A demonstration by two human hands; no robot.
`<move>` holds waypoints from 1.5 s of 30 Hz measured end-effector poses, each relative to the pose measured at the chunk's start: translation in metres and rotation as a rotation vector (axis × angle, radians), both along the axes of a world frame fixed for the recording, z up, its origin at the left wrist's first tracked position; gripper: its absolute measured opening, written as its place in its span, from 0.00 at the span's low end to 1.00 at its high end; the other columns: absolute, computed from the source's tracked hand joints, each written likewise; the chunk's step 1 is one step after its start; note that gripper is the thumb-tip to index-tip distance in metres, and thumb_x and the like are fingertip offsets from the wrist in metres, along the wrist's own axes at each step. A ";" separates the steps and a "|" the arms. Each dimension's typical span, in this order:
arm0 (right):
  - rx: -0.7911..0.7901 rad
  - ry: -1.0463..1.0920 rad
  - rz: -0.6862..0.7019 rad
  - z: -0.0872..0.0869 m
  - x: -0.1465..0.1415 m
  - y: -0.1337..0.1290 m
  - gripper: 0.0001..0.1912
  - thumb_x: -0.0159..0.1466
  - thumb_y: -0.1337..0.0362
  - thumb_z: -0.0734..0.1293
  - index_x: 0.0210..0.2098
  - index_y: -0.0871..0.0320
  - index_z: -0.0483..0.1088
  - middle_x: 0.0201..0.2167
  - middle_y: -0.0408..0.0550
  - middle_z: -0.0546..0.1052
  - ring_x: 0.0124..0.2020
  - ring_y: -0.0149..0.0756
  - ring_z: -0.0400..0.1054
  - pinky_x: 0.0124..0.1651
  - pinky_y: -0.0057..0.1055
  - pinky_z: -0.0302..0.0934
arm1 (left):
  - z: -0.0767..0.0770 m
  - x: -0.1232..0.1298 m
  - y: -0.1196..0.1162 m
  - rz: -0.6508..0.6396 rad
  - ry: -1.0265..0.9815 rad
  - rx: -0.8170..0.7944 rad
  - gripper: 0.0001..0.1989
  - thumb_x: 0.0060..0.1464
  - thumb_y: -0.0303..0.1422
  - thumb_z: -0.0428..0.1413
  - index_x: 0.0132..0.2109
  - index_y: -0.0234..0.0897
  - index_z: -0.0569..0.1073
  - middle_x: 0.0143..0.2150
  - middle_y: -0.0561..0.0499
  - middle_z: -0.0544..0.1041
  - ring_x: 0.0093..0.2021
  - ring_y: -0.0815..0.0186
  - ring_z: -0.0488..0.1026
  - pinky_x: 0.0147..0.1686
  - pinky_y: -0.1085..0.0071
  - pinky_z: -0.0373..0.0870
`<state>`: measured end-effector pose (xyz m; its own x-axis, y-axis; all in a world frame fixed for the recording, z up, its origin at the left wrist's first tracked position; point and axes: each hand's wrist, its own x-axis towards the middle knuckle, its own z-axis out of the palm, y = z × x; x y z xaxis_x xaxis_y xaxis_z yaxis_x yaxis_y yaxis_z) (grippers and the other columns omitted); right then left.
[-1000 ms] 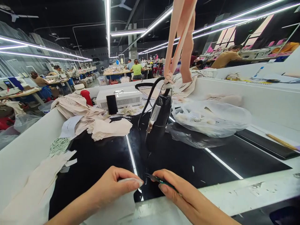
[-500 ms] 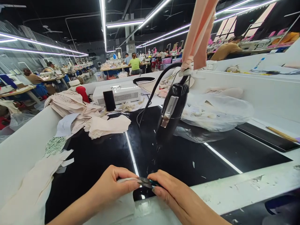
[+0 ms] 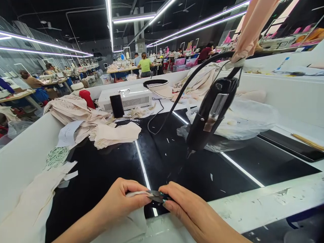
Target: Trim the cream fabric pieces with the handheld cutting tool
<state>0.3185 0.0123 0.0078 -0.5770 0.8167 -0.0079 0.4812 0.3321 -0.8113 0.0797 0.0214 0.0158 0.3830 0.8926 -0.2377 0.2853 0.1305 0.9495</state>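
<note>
Between thumb and fingers, my left hand (image 3: 126, 197) pinches a pale strip of fabric (image 3: 138, 193) near the table's front edge. My right hand (image 3: 183, 206) is closed on a small dark cutting tool (image 3: 158, 196), whose metal blades meet the end of the strip. Both hands are close together over the glossy black tabletop (image 3: 101, 182). Above and beyond them, a black handheld device (image 3: 212, 114) hangs tilted from a peach cloth strip (image 3: 255, 27), with a black cable attached.
Beige fabric pieces (image 3: 116, 135) and green looped cord (image 3: 57, 157) lie left. Farther back are a phone (image 3: 116, 106), a white box (image 3: 136, 98) and a visor (image 3: 162, 89). A plastic bag (image 3: 248, 118) lies right. People sit at distant tables.
The hanging black device has swung to the right with its cloth strip and cable. My hands have hardly moved and hold the same things.
</note>
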 end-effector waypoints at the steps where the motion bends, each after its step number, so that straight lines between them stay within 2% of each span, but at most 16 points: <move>1: 0.001 0.001 -0.005 0.000 -0.001 0.000 0.21 0.77 0.49 0.52 0.44 0.51 0.71 0.38 0.45 0.75 0.40 0.38 0.71 0.42 0.33 0.65 | 0.000 0.000 0.000 0.001 0.002 0.002 0.15 0.56 0.45 0.64 0.41 0.39 0.87 0.36 0.47 0.84 0.38 0.59 0.76 0.39 0.69 0.69; 11: 0.004 -0.002 -0.024 0.000 -0.005 0.003 0.22 0.78 0.49 0.52 0.40 0.51 0.71 0.35 0.43 0.75 0.36 0.37 0.69 0.39 0.31 0.65 | 0.001 0.000 -0.003 0.024 0.055 0.022 0.14 0.58 0.44 0.63 0.41 0.40 0.87 0.35 0.48 0.81 0.34 0.63 0.72 0.38 0.70 0.68; 16: 0.060 -0.015 -0.013 -0.003 -0.007 0.004 0.23 0.78 0.49 0.51 0.41 0.51 0.72 0.34 0.43 0.74 0.35 0.37 0.69 0.37 0.31 0.63 | -0.002 0.000 -0.004 0.041 0.069 0.035 0.15 0.57 0.45 0.63 0.40 0.40 0.87 0.33 0.48 0.80 0.33 0.64 0.71 0.38 0.70 0.68; 29: 0.097 -0.039 -0.063 -0.008 -0.010 0.004 0.28 0.77 0.44 0.48 0.34 0.52 0.68 0.31 0.43 0.72 0.33 0.37 0.67 0.34 0.32 0.60 | -0.004 0.002 -0.008 0.073 0.069 0.050 0.14 0.56 0.43 0.61 0.35 0.38 0.87 0.27 0.51 0.72 0.28 0.68 0.61 0.29 0.72 0.57; 38: 0.075 -0.042 -0.029 -0.007 -0.010 0.000 0.25 0.78 0.47 0.49 0.40 0.51 0.70 0.35 0.43 0.74 0.35 0.37 0.68 0.38 0.32 0.60 | -0.004 0.004 -0.010 0.084 0.055 0.047 0.14 0.58 0.42 0.61 0.36 0.39 0.87 0.30 0.50 0.76 0.31 0.66 0.66 0.31 0.73 0.61; 45: 0.125 -0.033 -0.029 -0.009 -0.012 0.000 0.28 0.77 0.45 0.47 0.38 0.52 0.70 0.33 0.43 0.73 0.33 0.37 0.66 0.35 0.32 0.58 | -0.001 0.008 -0.013 0.074 0.038 0.033 0.12 0.59 0.41 0.61 0.37 0.40 0.87 0.29 0.51 0.75 0.30 0.68 0.64 0.31 0.74 0.60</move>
